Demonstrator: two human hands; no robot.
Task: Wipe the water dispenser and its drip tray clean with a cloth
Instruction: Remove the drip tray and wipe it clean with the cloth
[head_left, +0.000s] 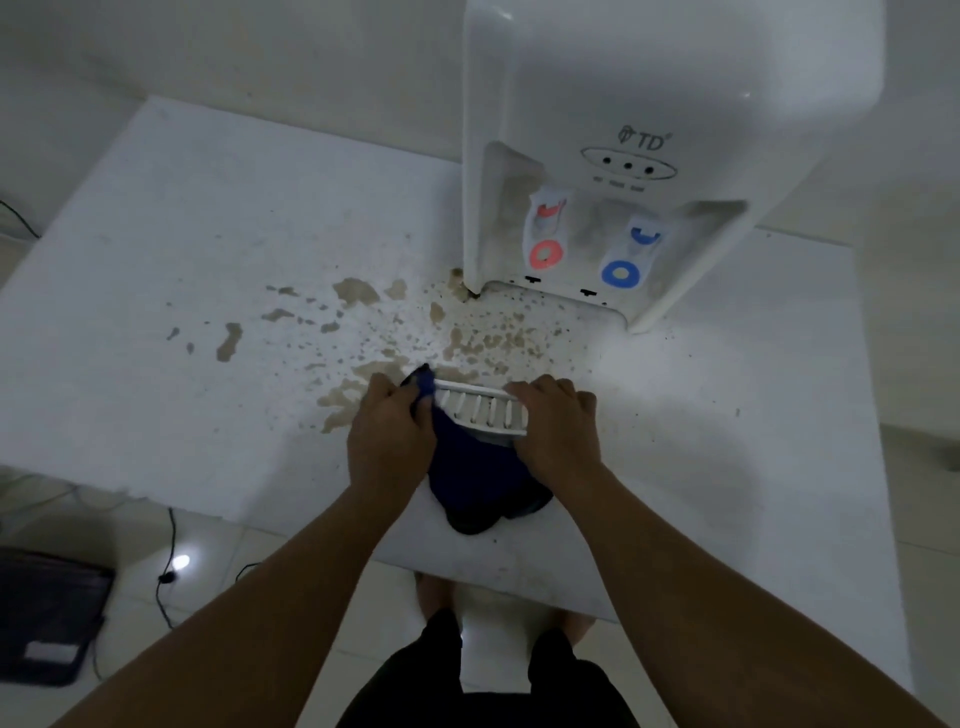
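While the left hand (390, 427) pinches the blue cloth (480, 478) and the right hand (553, 422) clamps the slotted drip tray (480, 409), tilting could spill residue onto the stained tabletop (208, 291)

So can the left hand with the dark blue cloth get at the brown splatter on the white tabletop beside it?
Probably yes. The left hand grips the dark blue cloth at the end of the white slatted drip tray, and the brown splatter lies on the white tabletop just beyond its knuckles, with nothing between.
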